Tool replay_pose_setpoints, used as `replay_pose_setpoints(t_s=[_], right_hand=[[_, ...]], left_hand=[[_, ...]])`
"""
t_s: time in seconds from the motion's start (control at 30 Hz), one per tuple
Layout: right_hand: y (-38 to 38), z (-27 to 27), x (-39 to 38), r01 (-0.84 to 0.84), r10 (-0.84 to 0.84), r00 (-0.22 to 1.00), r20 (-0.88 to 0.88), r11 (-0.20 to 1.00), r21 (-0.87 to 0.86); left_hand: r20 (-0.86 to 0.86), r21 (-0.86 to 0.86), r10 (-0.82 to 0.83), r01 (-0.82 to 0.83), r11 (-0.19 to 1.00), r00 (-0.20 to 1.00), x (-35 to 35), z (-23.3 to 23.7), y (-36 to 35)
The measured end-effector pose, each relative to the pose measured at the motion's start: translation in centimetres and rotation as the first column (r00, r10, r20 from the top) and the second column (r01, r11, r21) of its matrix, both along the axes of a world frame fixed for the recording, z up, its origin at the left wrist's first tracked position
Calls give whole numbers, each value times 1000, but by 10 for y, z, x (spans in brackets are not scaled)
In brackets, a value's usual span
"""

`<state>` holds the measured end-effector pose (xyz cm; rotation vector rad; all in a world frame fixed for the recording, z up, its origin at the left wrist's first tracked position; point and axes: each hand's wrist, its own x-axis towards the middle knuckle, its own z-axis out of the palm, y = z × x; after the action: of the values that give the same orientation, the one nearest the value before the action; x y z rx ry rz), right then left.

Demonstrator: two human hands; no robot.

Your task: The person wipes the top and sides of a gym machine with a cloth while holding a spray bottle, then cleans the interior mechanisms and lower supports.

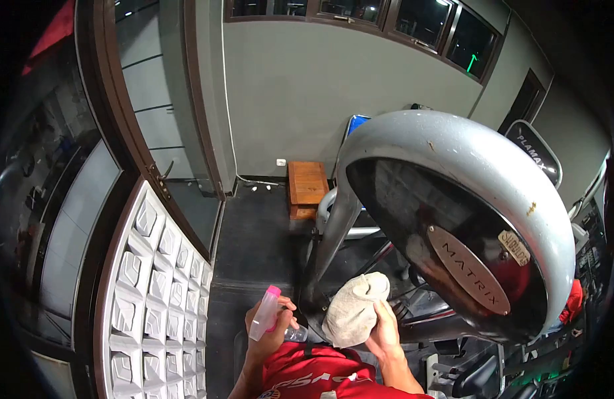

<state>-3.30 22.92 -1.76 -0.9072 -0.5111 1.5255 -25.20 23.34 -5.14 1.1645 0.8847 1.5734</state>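
Observation:
My left hand [272, 336] is closed around a spray bottle [264, 315] with a pink tip and a pale translucent body, held in front of my waist. Part of its clear lower end shows below my fingers. A bunched beige cloth [352, 312] is gripped in my right hand [385, 330], whose thumb and fingers press on its right side. Both hands are in front of a red shirt [313, 372], the cloth a little right of the bottle. Just beyond the cloth stands a large grey gym machine [446, 130] with a black panel and a MATRIX plate [468, 269].
A wooden step box [307, 182] sits by the grey wall [320, 86]. To my left are a white moulded panel [154, 306] and a brown-framed glass door [162, 174]. More gym equipment [536, 149] stands at the right. Dark flooring [250, 233] lies ahead.

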Motion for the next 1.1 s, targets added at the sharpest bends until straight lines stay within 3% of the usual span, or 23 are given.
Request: replay_pose_setpoints(t_s=[0.23, 0.3, 0.43, 0.5, 0.57, 0.6, 0.63, 0.67, 0.7, 0.77, 0.8, 0.9, 0.97, 1.1], right_hand=[[23, -2, -17, -32, 33, 999, -38, 999, 31], [30, -6, -21, -3, 5, 999, -32, 999, 54], [45, 1, -37, 87, -86, 996, -17, 994, 71], [53, 2, -45, 128, -133, 990, 35, 985, 118], [65, 6, -56, 195, -200, 979, 40, 975, 108], [74, 4, -65, 237, -244, 969, 30, 960, 147], [82, 3, -74, 279, -287, 958, 19, 943, 183], [89, 3, -82, 321, -330, 944, 7, 922, 217], [98, 5, -91, 349, -358, 934, 1, 910, 222], [115, 6, -110, 431, -441, 897, -25, 861, 270], [121, 12, -117, 437, -461, 887, 6, 846, 306], [133, 17, -138, 472, -491, 871, -21, 824, 314], [136, 11, -150, 527, -554, 833, -3, 790, 313], [133, 10, -172, 717, -748, 664, 20, 644, 266]], left_hand=[[72, 67, 76, -81, 994, 995, 3, 23, 33], [-190, 179, 96, -62, 982, 977, -5, 23, 50], [-287, 223, 0, 66, 973, 958, -13, 29, 93], [-60, 37, -233, 236, 971, 971, -14, 36, 111], [0, -19, -272, 272, 962, 962, -19, 46, 138], [-240, 285, -234, 299, 911, 942, -27, 42, 162], [-436, 549, -116, 366, 752, 892, -34, 42, 181], [-333, 520, -221, 374, 768, 917, -34, 52, 189], [-338, 524, -246, 399, 753, 908, -38, 66, 196], [-291, 292, -388, 467, 834, 875, -49, 91, 208], [-373, 374, -347, 481, 793, 861, -51, 98, 219], [-300, 275, -506, 581, 766, 809, -55, 116, 237], [-377, 373, -494, 616, 694, 784, -52, 117, 253], [-431, 454, -597, 735, 504, 676, -40, 120, 271]])
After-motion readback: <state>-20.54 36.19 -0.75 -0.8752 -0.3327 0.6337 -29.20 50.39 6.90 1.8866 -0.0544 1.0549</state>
